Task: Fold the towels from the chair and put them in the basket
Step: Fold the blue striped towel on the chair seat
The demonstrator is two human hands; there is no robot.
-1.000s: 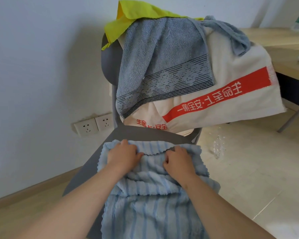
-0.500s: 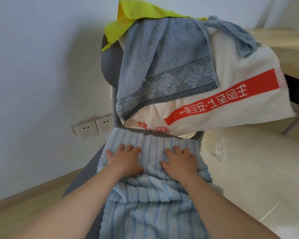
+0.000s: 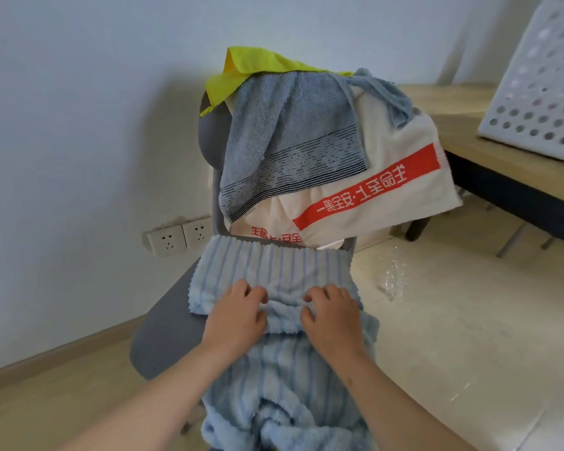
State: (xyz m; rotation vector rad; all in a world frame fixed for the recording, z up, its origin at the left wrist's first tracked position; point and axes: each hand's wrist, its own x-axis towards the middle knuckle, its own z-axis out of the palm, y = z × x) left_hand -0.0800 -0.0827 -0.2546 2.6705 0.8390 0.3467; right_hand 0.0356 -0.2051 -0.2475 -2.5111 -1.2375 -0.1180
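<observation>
head view looks down on the blue striped towel [image 3: 274, 275], which lies across the seat of the grey chair [image 3: 166, 323] in the lower middle of the frame, its far part flat and its near end hanging crumpled off the front toward the bottom edge. the left hand [image 3: 238, 317] and the right hand [image 3: 331, 315] sit side by side on it, close together. the fingers [image 3: 253, 292] of both are bent down into the pile with the thumbs drawn toward them, so each hand pinches the raised ridge of cloth bunched between them. this looks like a fold being set. to do it well, the grips would better sit out toward the towel's two side edges than in the middle, so the fold line runs straight and the stripes line up. the hanging part wants smoothing before it is doubled over. the grey towel [image 3: 287, 125], cream towel [image 3: 401, 177] and yellow cloth [image 3: 251, 65] drape the chair back just above, so a low lift should avoid dragging them down. the basket [image 3: 541, 102] is on the table [image 3: 463, 151] at upper right.
</observation>
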